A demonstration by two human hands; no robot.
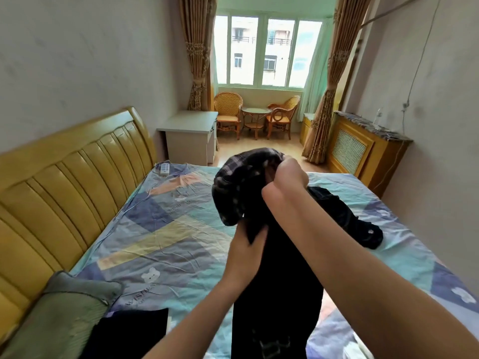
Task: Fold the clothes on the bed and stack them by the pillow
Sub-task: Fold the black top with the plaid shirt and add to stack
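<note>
the dark garment (274, 294) runs off the bottom edge, and the right hand (287, 177) hides its fingers in the cloth.

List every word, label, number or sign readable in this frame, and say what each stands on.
"WISHES": printed on the bedsheet, near the white bear by the pillow; the smaller line under it is too blurred to read.
A second print of the same kind, mid-sheet toward the headboard: too blurred to read for certain.
Remote control: its buttons are too small to read.
Garments: no lettering visible.
</note>
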